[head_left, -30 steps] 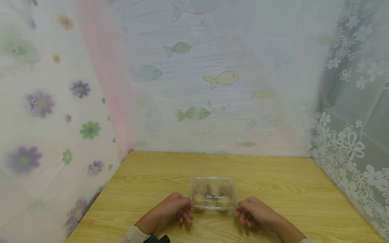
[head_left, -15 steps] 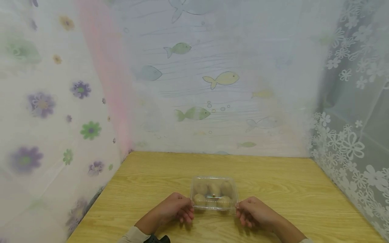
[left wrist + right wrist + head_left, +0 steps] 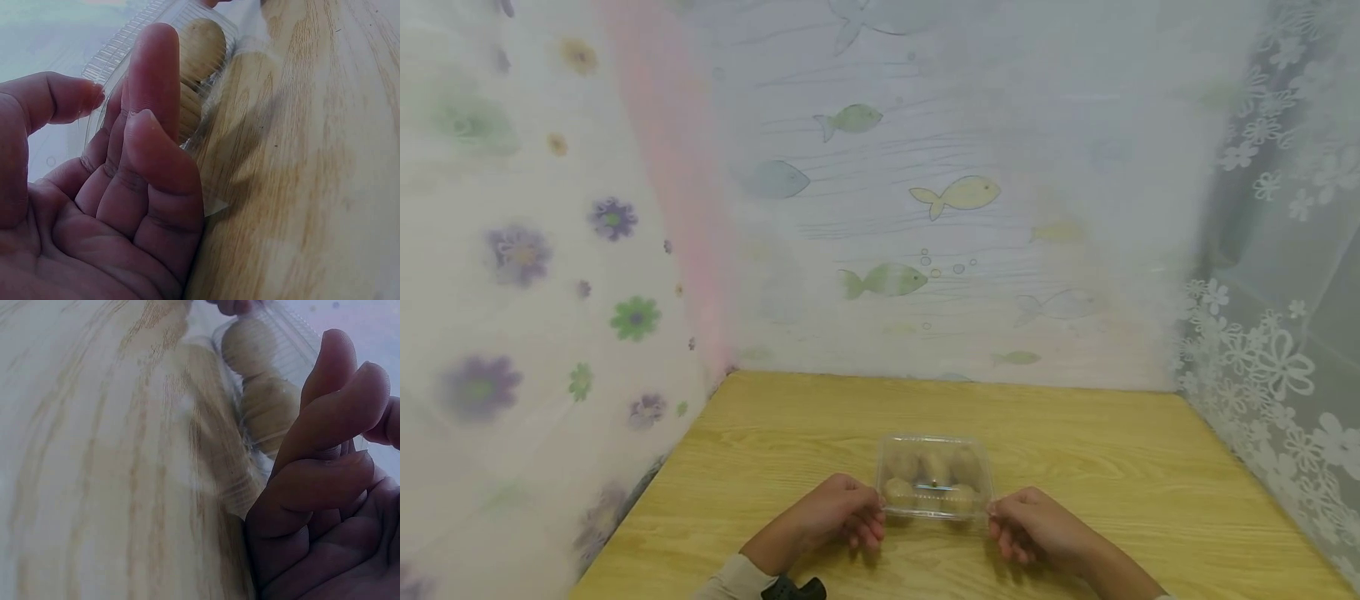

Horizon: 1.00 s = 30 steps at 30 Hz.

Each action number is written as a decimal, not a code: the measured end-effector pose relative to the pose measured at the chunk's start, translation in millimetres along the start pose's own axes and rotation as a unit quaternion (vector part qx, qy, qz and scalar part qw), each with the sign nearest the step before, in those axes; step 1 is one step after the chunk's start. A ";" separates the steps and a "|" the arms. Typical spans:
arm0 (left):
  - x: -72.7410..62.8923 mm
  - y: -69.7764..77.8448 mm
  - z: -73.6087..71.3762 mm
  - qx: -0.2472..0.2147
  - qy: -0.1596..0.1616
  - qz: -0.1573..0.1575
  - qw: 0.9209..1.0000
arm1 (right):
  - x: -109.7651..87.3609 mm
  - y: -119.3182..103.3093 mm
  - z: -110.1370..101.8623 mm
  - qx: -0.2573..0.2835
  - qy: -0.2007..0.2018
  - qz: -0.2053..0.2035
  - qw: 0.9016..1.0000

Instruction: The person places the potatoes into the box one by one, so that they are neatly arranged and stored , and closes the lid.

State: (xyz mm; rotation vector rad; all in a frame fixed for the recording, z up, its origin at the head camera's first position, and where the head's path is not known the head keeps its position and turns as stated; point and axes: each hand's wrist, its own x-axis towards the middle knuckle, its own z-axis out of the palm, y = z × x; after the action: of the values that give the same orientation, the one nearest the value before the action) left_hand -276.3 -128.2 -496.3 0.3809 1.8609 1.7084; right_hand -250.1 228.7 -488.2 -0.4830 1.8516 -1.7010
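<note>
A lidded clear plastic box (image 3: pixel 934 450) sits on the wooden table, with several round tan things, like small potatoes (image 3: pixel 962 497), inside. My left hand (image 3: pixel 842 512) pinches its near left corner between thumb and index finger. At the near right corner, the right hand (image 3: pixel 1033 523) does the same. In the left wrist view, the thumb meets the ridged plastic edge (image 3: pixel 115 56), while the other fingers curl loosely beside it. The right wrist view shows two of the tan things (image 3: pixel 250 347) through the plastic; fingers partly hide the pinch there.
The wooden table (image 3: pixel 1075 450) extends behind the box and to both sides. A fish-printed sheet (image 3: pixel 880 208) hangs along the back. Flower-printed sheets close off the left (image 3: pixel 550 333) and right (image 3: pixel 1277 367). A dark band (image 3: pixel 793 587) circles the left wrist.
The head view has turned slightly left, so everything appears a little farther right. Both hands keep their hold on the box's corners, and the box stays in place.
</note>
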 end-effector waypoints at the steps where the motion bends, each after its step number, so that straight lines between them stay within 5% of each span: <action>1: 0.8 0.5 0.8 0.000 0.000 0.000 1.000 | -0.9 0.0 -0.7 0.001 0.000 -0.001 1.000; 30: -3.0 3.2 3.2 -0.010 0.004 -0.004 1.000 | 0.2 3.4 -2.2 0.024 -0.012 0.006 1.000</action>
State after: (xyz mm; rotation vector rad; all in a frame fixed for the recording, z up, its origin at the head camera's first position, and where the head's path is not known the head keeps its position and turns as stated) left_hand -272.6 -126.8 -492.7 0.3581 1.8475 1.7232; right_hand -251.2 230.7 -491.5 -0.4696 1.7890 -1.7205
